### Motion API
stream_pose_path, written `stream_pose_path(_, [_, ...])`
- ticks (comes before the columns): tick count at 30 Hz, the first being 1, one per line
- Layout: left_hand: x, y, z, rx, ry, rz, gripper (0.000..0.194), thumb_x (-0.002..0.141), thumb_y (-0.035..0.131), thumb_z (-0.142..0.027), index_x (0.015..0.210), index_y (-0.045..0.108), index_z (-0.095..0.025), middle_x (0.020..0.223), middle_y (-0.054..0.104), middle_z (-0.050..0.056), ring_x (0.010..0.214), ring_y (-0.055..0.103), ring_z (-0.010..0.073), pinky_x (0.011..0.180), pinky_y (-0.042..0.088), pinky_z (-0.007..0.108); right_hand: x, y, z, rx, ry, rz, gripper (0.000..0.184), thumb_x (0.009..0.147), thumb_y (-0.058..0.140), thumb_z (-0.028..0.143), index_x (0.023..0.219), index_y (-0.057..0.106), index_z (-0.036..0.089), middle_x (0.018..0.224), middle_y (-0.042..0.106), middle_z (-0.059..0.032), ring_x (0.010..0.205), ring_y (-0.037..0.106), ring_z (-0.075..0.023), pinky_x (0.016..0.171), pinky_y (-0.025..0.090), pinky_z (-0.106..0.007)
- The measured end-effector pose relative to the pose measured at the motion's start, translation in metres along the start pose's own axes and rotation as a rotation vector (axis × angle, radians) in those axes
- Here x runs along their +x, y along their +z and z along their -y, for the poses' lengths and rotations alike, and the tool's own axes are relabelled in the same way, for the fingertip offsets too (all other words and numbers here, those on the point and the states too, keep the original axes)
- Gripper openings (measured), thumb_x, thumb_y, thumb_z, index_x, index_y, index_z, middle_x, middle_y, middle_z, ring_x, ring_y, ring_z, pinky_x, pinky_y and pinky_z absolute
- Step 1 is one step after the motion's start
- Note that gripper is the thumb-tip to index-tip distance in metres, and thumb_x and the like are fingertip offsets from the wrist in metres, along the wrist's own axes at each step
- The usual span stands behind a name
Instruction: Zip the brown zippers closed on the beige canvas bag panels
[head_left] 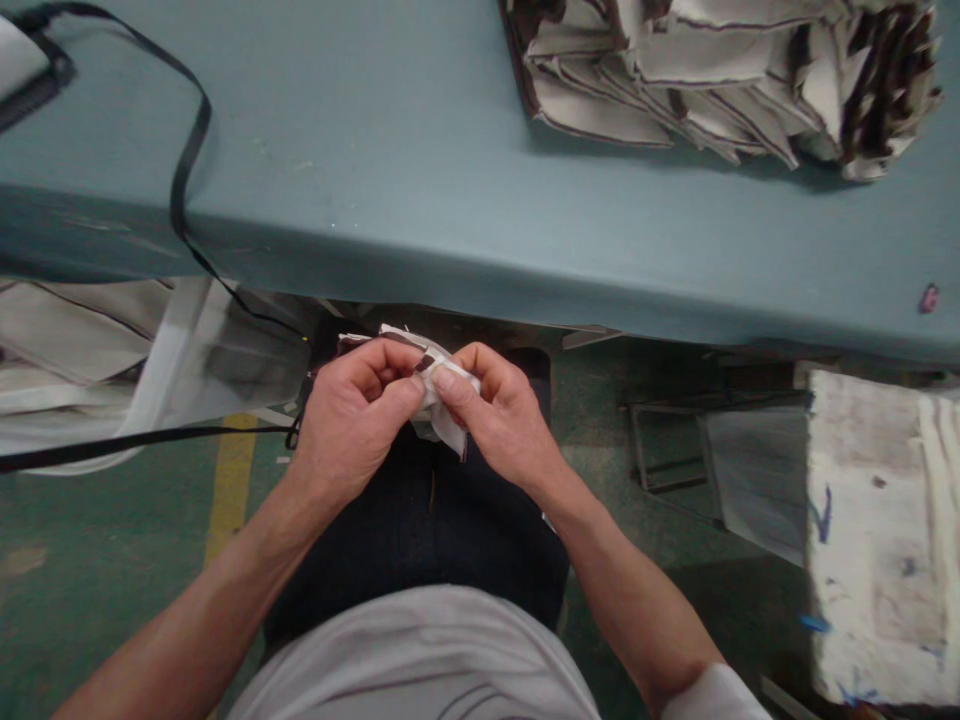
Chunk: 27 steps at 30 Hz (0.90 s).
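Note:
Above my lap, both hands pinch one small white fabric piece with dark brown edging (448,428). My left hand (351,410) is closed on its left part, thumb and forefinger pressed together. My right hand (499,405) grips the right part, with the thumb lying on top. The fingertips of the two hands almost meet. Part of the piece sticks up behind the left fingers, and a loose flap hangs down between the hands. The fingers hide much of its middle.
A table with a blue-green cover (360,130) stretches across the front. On it lies a pile of white and brown fabric pieces (697,80). At left are a black strap (196,130) and a white plastic bin (161,370) holding more pieces. A stained white block (874,530) stands at right.

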<state>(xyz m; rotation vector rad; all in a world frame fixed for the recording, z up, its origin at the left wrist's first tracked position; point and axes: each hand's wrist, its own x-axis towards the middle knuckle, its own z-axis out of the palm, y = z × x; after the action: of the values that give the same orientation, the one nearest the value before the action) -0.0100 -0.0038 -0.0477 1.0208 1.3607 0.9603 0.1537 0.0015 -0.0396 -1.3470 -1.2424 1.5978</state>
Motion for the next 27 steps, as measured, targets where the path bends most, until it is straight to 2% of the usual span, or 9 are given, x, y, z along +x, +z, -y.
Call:
stream_pose_path(7, [-0.006, -0.001, -0.004, -0.038, -0.024, 0.013, 0.007, 0.08, 0.074, -0.025, 0.085, 0.07, -0.022, 0.077, 0.071, -0.003, 0.068, 0.065, 0.0153, 0.065, 0.052, 0.025, -0.004, 0.003, -0.001, -0.047, -0.052, -0.06, 0.045, 0.094, 0.064, 0.065, 0.078, 0.054, 0.024, 0.065, 0.049, 0.0062, 0.057, 0.041, -0.011, 0.057, 0.035, -0.027])
stream_pose_path(13, [-0.007, -0.001, -0.005, -0.11, -0.023, 0.046, 0.003, 0.083, 0.075, -0.022, 0.086, 0.074, -0.023, 0.078, 0.072, -0.003, 0.067, 0.062, 0.0127, 0.064, 0.049, 0.022, -0.008, 0.007, 0.001, -0.066, -0.067, -0.118, 0.038, 0.096, 0.063, 0.056, 0.078, 0.053, 0.024, 0.067, 0.05, 0.0059, 0.059, 0.043, -0.0114, 0.059, 0.037, -0.027])
stream_pose_path(17, [-0.007, -0.003, -0.002, -0.068, -0.014, 0.023, 0.003, 0.082, 0.075, -0.023, 0.086, 0.073, -0.022, 0.075, 0.07, -0.004, 0.065, 0.059, 0.0119, 0.061, 0.046, 0.022, -0.009, 0.008, 0.003, -0.163, -0.065, -0.158, 0.031, 0.095, 0.062, 0.047, 0.077, 0.053, 0.024, 0.066, 0.053, 0.0057, 0.06, 0.046, -0.0119, 0.06, 0.037, -0.028])
stream_pose_path(20, [-0.009, -0.003, -0.003, -0.013, 0.001, 0.01, 0.004, 0.084, 0.074, -0.024, 0.086, 0.073, -0.021, 0.076, 0.069, -0.004, 0.065, 0.058, 0.0117, 0.061, 0.045, 0.022, -0.011, 0.008, 0.004, -0.261, -0.086, -0.202, 0.023, 0.095, 0.064, 0.044, 0.084, 0.059, 0.024, 0.071, 0.06, 0.0052, 0.062, 0.052, -0.0128, 0.063, 0.039, -0.029])
stream_pose_path(22, [-0.011, -0.003, -0.007, 0.018, 0.018, 0.006, 0.004, 0.084, 0.074, -0.025, 0.085, 0.072, -0.021, 0.077, 0.069, -0.004, 0.066, 0.058, 0.0116, 0.061, 0.045, 0.022, -0.012, 0.008, 0.004, -0.348, -0.147, -0.242, 0.017, 0.096, 0.064, 0.041, 0.094, 0.064, 0.023, 0.077, 0.066, 0.0037, 0.065, 0.057, -0.014, 0.067, 0.041, -0.03])
stream_pose_path(24, [-0.012, -0.002, -0.011, 0.044, 0.036, -0.003, 0.004, 0.083, 0.073, -0.024, 0.084, 0.071, -0.021, 0.076, 0.069, -0.005, 0.066, 0.058, 0.0118, 0.062, 0.046, 0.022, -0.013, 0.008, 0.004, -0.444, -0.275, -0.286, 0.014, 0.097, 0.063, 0.035, 0.099, 0.068, 0.022, 0.083, 0.07, 0.0005, 0.073, 0.061, -0.0162, 0.072, 0.044, -0.032])
stream_pose_path(27, [-0.012, -0.001, -0.015, 0.07, 0.066, -0.011, 0.001, 0.082, 0.071, -0.021, 0.081, 0.07, -0.021, 0.077, 0.07, -0.005, 0.067, 0.059, 0.0117, 0.063, 0.046, 0.022, -0.012, 0.007, 0.003, -0.493, -0.461, -0.299, 0.01, 0.099, 0.062, 0.026, 0.095, 0.07, 0.021, 0.091, 0.073, -0.0035, 0.083, 0.064, -0.018, 0.079, 0.047, -0.033])
